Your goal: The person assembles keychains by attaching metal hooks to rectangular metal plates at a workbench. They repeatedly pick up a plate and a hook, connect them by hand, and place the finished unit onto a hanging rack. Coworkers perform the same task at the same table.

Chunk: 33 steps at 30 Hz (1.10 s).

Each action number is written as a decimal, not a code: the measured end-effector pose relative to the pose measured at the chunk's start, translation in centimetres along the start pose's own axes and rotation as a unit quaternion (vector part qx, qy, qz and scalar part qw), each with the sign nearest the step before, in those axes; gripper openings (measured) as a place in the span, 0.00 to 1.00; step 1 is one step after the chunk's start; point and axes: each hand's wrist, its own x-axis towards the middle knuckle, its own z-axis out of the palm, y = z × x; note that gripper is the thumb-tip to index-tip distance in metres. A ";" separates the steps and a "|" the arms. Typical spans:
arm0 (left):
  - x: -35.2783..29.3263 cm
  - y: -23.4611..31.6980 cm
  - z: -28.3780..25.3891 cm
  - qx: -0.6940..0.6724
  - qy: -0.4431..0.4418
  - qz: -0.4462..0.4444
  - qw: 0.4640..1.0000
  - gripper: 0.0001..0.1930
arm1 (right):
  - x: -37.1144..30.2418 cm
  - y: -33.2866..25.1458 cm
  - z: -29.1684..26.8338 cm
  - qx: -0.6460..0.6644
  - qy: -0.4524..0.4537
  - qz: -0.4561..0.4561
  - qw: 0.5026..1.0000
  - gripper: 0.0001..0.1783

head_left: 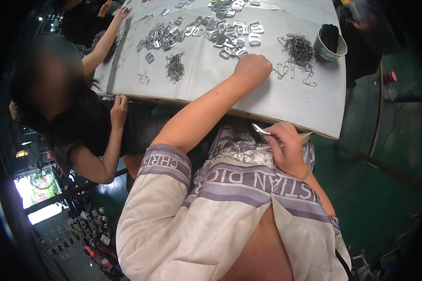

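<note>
Buckle (259, 130) in the right hand (287, 144): a silver frame, seen nearly edge-on, held off the near edge of the table (199, 75), toward the near right corner and above the person's lap. Thumb and fingers pinch one end; the other end projects free. The left hand (253, 72) is over the table, inward from the near edge, with its fingers curled under; how far they close, and whether they hold anything, cannot be told.

Handling (judged from appearance): the buckle should be light, rigid, rather slippery and hardly fragile, best gripped by one side bar so that its opening stays clear. The wire hooks (299, 51), heaped between the left hand and the table's right edge, look thin and springy; a loose one is best taken at its bend.

Surroundings: further silver frames (254, 40) lie just beyond the left hand and could hinder its reach. A second hook heap (175, 70) lies toward the left edge. A bowl (330, 55) with a black item (330, 37) inside stands by the right edge, limiting access to the hooks from that side. A co-worker's hand (119, 110) rests at the near edge, close to the near left corner.
</note>
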 end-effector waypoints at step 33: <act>-15.1 5.5 -4.9 -0.544 0.180 -0.044 0.818 0.08 | 0.7 -1.6 1.2 -0.010 0.008 0.059 0.998 0.05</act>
